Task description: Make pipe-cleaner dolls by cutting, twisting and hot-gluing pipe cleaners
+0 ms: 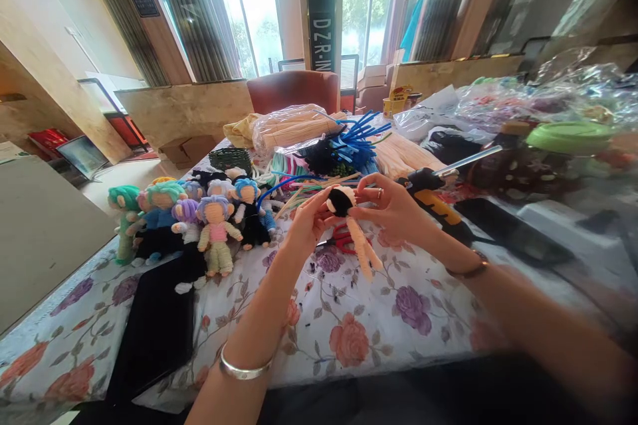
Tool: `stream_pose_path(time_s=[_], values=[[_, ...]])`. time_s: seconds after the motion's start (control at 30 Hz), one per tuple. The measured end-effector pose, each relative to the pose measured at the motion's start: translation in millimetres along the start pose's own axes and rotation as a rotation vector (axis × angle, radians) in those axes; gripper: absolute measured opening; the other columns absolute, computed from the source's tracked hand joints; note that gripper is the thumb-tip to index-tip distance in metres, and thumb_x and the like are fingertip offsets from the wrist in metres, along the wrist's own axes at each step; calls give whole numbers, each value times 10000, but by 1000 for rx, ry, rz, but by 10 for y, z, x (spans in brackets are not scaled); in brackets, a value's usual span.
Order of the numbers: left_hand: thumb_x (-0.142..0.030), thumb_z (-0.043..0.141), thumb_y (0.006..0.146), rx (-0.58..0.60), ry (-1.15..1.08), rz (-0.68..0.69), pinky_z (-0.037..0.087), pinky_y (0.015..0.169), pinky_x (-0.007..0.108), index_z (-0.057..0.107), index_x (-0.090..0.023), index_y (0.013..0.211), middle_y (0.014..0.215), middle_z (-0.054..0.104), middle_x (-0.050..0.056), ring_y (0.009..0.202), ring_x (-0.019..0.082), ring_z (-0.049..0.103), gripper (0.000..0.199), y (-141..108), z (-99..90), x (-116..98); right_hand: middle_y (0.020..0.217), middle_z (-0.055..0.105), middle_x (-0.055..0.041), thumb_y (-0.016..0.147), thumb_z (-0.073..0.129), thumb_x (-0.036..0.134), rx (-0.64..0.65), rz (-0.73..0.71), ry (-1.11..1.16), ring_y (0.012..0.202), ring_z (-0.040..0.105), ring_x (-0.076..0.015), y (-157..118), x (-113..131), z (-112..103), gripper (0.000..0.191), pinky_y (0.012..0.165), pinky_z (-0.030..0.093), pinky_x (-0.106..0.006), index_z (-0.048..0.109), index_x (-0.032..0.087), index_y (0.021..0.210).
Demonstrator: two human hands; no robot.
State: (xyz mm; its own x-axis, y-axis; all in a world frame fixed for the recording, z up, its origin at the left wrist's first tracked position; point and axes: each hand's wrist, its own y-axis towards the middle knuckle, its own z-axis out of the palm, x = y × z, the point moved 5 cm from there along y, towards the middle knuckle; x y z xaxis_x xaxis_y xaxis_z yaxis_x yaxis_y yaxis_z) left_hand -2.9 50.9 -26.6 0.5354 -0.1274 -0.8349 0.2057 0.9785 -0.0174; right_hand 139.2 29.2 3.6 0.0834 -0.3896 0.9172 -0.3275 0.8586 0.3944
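Note:
Between my two hands is a small pipe-cleaner doll (359, 243), cream-coloured, with a black part near its top and two long legs hanging down to the right. My left hand (310, 220) is closed around its upper left side. From the right, the fingers of my right hand (391, 207) pinch it just beside the black part; a ring shows on one finger. Red-handled scissors (343, 239) lie on the table just below and behind the doll. My fingers partly hide the doll's upper end.
Several finished dolls (216, 232) stand at the left, behind a black tablet-like slab (154, 325). Blue pipe cleaners (361, 139) and cream bundles (294, 127) lie at the back. At right are a glue gun (433, 189), a dark phone (513, 232) and a green-lidded jar (568, 138).

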Motion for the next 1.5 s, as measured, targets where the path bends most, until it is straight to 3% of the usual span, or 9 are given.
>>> stream_pose_path(time_s=[0.37,0.7,1.03,1.3,1.4,1.5], values=[[-221,677,723,17,3,26,563,570,219,729,-135,924,824,735,79,645,141,673,225,-17,-1,-14,928,689,-11,606,805,308,-69,39,52,809,666,-169,-24,11,-13,437,671,549,-303,459,231,863],[-190,658,734,31,-41,21,566,537,214,734,-147,869,767,731,57,607,131,669,161,-15,9,-6,905,686,-3,620,786,300,-114,8,-40,763,662,-164,-28,6,-17,466,623,549,-287,414,249,896],[-173,616,775,32,-19,16,560,529,197,706,-133,936,757,724,45,553,103,646,189,-25,12,-44,904,667,2,638,775,336,-118,3,-60,787,662,-174,-34,5,-3,442,638,556,-297,418,247,882],[-317,629,797,2,31,34,549,553,183,695,-151,1000,832,732,60,597,101,655,270,-38,39,-51,907,643,-2,672,750,343,-61,-11,-57,851,646,-174,-2,-16,-4,402,686,546,-304,438,237,901],[-422,649,768,31,45,52,542,595,190,700,-166,1013,883,733,69,624,102,658,358,-46,56,-53,904,637,-5,663,761,349,-76,-27,-65,872,641,-174,13,-40,-32,412,736,539,-316,448,236,905],[-399,722,701,88,80,87,527,672,193,695,-201,1052,982,723,58,692,99,665,404,-54,84,-57,902,641,-5,651,772,354,-85,-45,-54,888,637,-177,27,-50,-57,426,758,533,-324,449,237,903]])
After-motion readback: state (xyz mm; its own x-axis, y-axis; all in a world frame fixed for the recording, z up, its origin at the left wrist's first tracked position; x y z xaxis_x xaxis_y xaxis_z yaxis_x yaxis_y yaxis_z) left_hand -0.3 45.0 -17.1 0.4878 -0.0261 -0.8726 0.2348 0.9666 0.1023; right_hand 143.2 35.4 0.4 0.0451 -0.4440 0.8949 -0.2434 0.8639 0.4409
